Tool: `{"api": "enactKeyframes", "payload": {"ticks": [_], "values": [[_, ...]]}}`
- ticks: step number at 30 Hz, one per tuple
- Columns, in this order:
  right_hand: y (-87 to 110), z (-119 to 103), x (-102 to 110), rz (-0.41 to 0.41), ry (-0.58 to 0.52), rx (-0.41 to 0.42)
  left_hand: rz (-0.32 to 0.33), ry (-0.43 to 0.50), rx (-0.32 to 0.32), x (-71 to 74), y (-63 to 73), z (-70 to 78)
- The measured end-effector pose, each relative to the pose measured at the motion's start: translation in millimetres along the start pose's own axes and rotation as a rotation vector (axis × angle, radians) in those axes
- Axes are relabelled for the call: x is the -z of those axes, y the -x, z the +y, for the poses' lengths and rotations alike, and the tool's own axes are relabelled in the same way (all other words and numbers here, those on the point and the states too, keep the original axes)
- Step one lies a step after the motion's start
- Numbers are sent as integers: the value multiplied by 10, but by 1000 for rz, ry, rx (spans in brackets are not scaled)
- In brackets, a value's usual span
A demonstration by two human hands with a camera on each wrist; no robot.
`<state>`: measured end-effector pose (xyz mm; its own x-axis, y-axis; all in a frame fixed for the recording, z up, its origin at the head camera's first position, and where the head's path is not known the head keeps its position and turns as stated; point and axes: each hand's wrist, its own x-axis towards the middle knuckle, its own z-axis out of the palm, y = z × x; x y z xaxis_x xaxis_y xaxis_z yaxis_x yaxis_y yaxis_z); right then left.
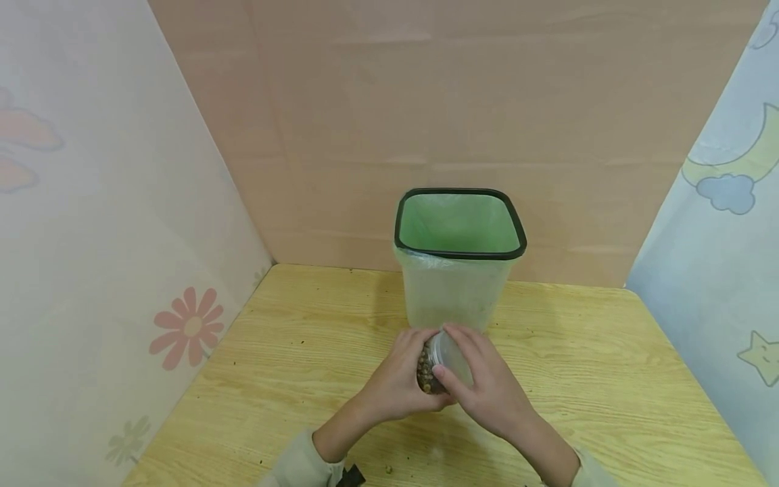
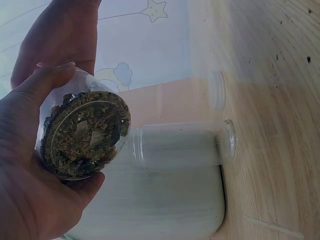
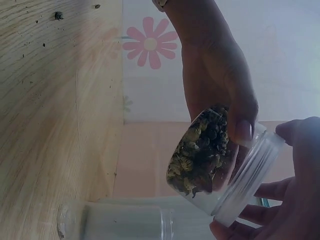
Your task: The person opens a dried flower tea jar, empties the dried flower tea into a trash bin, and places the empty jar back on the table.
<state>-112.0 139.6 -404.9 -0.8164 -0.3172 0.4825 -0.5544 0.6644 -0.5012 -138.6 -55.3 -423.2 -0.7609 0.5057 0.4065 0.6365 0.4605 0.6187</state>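
A clear jar partly filled with dried brownish-green buds or leaves is held tilted above the table. My left hand grips its body from the left, thumb and fingers around the wall. On its pale translucent lid, which sits at the mouth of the jar, my right hand holds the rim between thumb and fingers. The right wrist view shows the buds gathered toward the jar's base. Beyond the hands, a second clear jar stands upright without a lid, mostly hidden in the head view.
Behind stands a pale bin with a green liner and black rim. A loose clear lid lies flat beside the second jar. Dark crumbs are scattered over the wooden table. Papered walls enclose the back and both sides.
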Motion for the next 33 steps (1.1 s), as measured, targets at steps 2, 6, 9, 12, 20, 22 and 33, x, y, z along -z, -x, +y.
{"api": "enactKeyframes", "payload": {"ticks": [2, 6, 9, 12, 20, 22, 33], "values": [[3, -1, -2, -3, 7, 7, -7, 4, -2, 1, 0, -5], [10, 4, -5, -8, 7, 35, -22, 7, 1, -2, 4, -16], [9, 17, -3, -6, 8, 71, -25, -13, 0, -7, 7, -24], [6, 34, 3, 4, 12, 115, -23, -38, -11, -4, 4, -19], [3, 74, 37, 19, -2, 227, -38, -95, -50, 24, -24, 6], [5, 87, 46, 19, -7, 243, -40, -110, -61, 24, -41, 10], [29, 149, 51, 30, -16, 332, -62, -59, -94, 10, -74, -26]]}}
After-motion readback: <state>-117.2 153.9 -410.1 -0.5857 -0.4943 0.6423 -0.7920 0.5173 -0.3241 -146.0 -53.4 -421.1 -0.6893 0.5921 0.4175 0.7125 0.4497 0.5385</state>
